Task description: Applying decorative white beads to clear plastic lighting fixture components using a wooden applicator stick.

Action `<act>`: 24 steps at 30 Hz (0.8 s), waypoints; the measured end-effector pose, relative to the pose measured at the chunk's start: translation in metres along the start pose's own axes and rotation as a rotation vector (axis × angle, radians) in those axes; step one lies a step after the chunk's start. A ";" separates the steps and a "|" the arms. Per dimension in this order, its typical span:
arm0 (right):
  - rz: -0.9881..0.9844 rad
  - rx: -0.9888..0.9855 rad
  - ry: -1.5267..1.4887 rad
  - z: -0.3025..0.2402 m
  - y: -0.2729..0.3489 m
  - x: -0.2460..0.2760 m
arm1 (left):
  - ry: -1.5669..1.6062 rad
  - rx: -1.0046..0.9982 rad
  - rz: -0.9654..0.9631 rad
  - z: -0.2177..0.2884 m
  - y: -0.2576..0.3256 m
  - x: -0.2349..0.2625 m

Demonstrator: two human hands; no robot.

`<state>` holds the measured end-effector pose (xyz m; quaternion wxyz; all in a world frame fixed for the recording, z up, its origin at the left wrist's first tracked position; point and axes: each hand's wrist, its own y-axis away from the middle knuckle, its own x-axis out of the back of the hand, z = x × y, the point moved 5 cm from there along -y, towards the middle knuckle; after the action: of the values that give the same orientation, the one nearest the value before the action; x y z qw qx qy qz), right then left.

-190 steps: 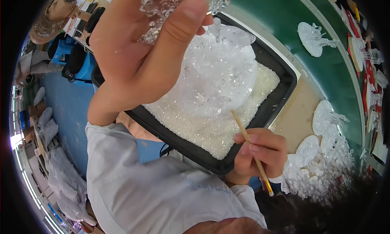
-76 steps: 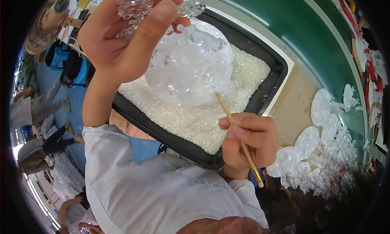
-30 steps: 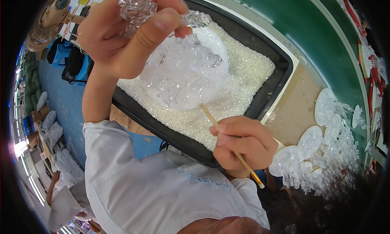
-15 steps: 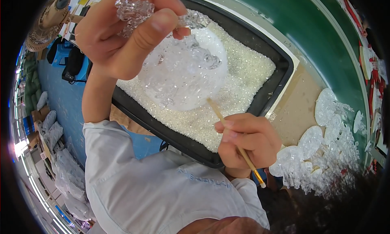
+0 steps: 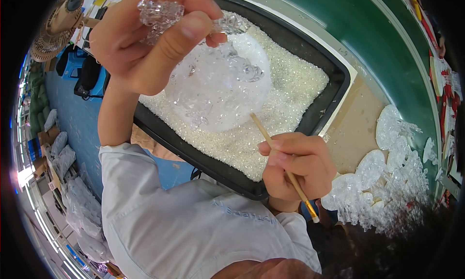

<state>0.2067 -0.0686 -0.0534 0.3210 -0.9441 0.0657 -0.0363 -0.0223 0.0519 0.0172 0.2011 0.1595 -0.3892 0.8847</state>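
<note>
Left hand (image 5: 140,51): fingers gripping clear ornament (image 5: 162,12), disc (image 5: 227,102) over black tray (image 5: 310,121) of beads (image 5: 302,80); loosened grip could drop it. Right hand (image 5: 302,165): fingers pinching brush (image 5: 264,128), tip near disc edge; stray jab might scratch disc.

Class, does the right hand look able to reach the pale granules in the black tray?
Probably yes: the right hand is close by and nothing visibly blocks the pale granules, though it holds a wooden-handled brush.
</note>
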 end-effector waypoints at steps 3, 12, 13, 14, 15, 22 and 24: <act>-0.114 0.037 -0.106 -0.002 -0.002 -0.002 | 0.008 0.006 0.016 0.003 0.000 0.001; -0.250 0.097 -0.086 -0.006 -0.001 -0.002 | -0.005 0.039 0.021 0.006 0.001 -0.001; -0.251 0.097 -0.090 -0.006 -0.002 0.000 | -0.008 0.041 0.021 0.006 0.001 -0.002; -0.296 0.089 -0.092 -0.005 -0.001 0.001 | 0.001 0.033 0.036 0.003 0.000 -0.005; -0.340 0.080 -0.093 -0.004 0.000 0.000 | 0.012 0.024 0.050 0.000 0.000 -0.007; -0.391 0.109 -0.121 -0.006 -0.003 -0.003 | -0.012 -0.012 0.030 0.003 -0.001 -0.001; -0.376 0.101 -0.119 -0.006 -0.003 -0.002 | -0.024 -0.011 0.045 0.002 -0.001 -0.001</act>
<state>0.2041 -0.0700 -0.0468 0.3588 -0.9230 -0.1325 -0.0431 -0.0206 0.0508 0.0186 0.1774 0.1601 -0.4000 0.8848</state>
